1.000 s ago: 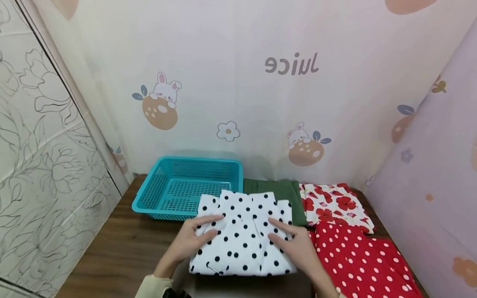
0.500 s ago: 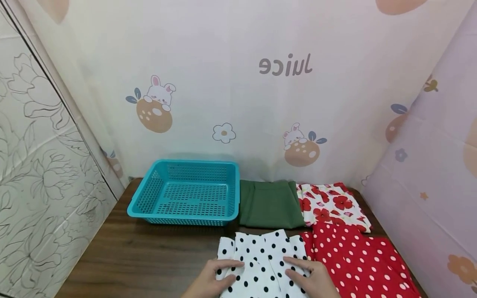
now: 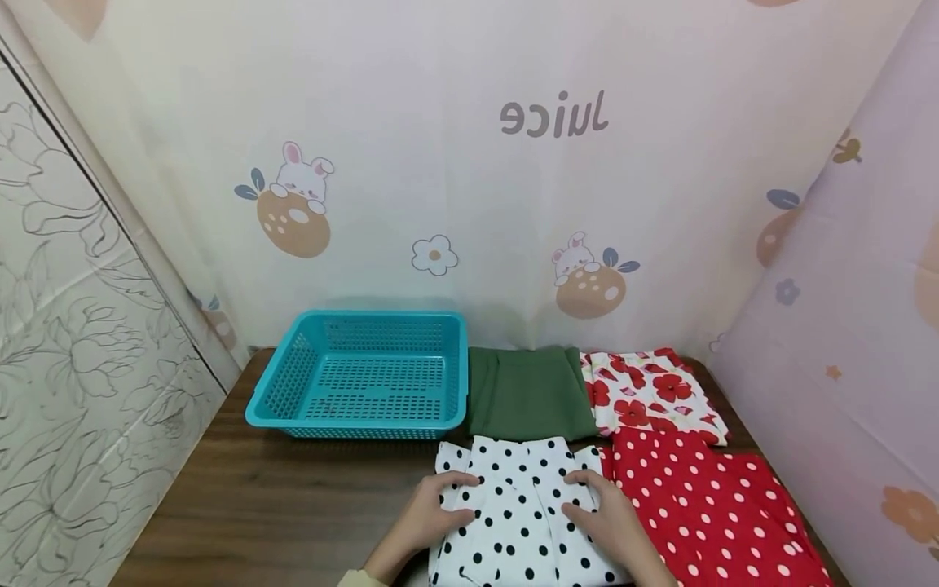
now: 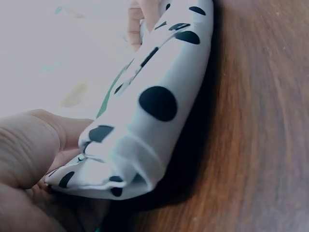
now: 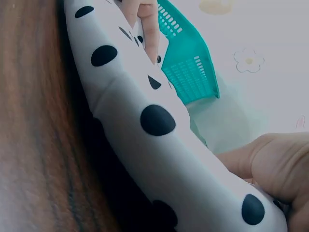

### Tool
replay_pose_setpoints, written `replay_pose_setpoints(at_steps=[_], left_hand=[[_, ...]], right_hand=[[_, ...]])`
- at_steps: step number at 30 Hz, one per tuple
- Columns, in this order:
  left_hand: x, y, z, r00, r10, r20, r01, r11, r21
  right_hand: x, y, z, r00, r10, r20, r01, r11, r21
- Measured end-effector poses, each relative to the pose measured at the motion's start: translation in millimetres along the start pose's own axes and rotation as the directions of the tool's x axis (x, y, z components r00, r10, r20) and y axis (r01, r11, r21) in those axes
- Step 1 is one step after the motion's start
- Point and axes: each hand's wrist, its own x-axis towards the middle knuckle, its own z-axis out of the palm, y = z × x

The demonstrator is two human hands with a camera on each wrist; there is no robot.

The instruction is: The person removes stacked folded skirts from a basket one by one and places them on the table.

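A folded white cloth with black dots (image 3: 522, 497) lies between my hands at the front of the table. My left hand (image 3: 431, 512) grips its left side, with thumb and forefinger on top. On the right side my right hand (image 3: 610, 515) holds it in the same way. In the left wrist view, the rolled edge of the cloth (image 4: 145, 128) sits between thumb and fingers, and some fingers go beneath it. A dark shadow runs under the cloth (image 5: 145, 150) in the right wrist view; whether it touches the table I cannot tell.
A turquoise plastic basket (image 3: 357, 425) stands at the back left of the brown wooden table (image 3: 293, 505). Right of it lies a folded green cloth (image 3: 530, 395), then a red-flowered white cloth (image 3: 649, 391). A red cloth with white dots (image 3: 704, 514) borders the white one on the right.
Both hands have brought the dotted white cloth toward the front and right, lower down. The green cloth and the basket's front right corner, covered before, now show. The head view has shifted slightly.
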Motion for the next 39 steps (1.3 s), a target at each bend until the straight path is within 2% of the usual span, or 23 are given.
replay_pose_setpoints(at_steps=[4,9,14,19,24,27,30,33,36,39], left_hand=[[0.3,-1.9,3.1,0.999,-0.01,-0.034,0.011,1.0,0.014],[2.2,-0.7,7.6,0.997,-0.055,-0.059,0.057,0.998,0.026],[5.5,-0.6,8.7,0.997,-0.046,-0.063,0.049,0.998,0.043],[-1.8,-5.5,6.1,0.995,-0.084,-0.055,0.083,0.996,-0.015],[-7.5,-5.4,3.5,0.997,-0.035,-0.07,0.028,0.995,-0.094],[-13.9,-3.7,3.4,0.994,-0.042,-0.1,0.026,0.988,-0.15],[-21.5,-2.1,3.3,0.984,-0.087,-0.153,0.058,0.981,-0.186],[-28.5,-0.1,0.3,0.97,-0.104,-0.221,0.058,0.977,-0.206],[-35.6,2.9,-6.1,0.944,-0.126,-0.305,0.073,0.981,-0.182],[-43.5,4.9,-15.0,0.914,-0.164,-0.37,0.116,0.982,-0.147]], right_hand=[[3.3,0.9,1.4,1.0,0.002,0.005,-0.002,1.0,-0.006],[5.6,0.2,-0.7,1.0,-0.022,0.006,0.022,0.999,-0.025],[7.1,-1.8,-1.5,0.999,-0.029,-0.013,0.029,0.999,-0.023],[7.9,-2.2,3.3,1.0,-0.021,0.008,0.021,1.0,-0.001],[6.9,-3.5,4.9,1.0,-0.02,-0.018,0.02,1.0,-0.016],[4.7,-4.1,5.1,1.0,-0.014,-0.023,0.014,0.999,-0.037],[1.2,-5.2,4.6,0.999,-0.01,-0.031,0.008,0.998,-0.055],[-3.2,-8.5,2.2,0.998,-0.034,-0.052,0.031,0.998,-0.051],[-8.2,-12.8,-2.9,0.993,-0.076,-0.088,0.071,0.996,-0.055],[-13.3,-16.1,-11.3,0.987,-0.1,-0.124,0.092,0.993,-0.07]])
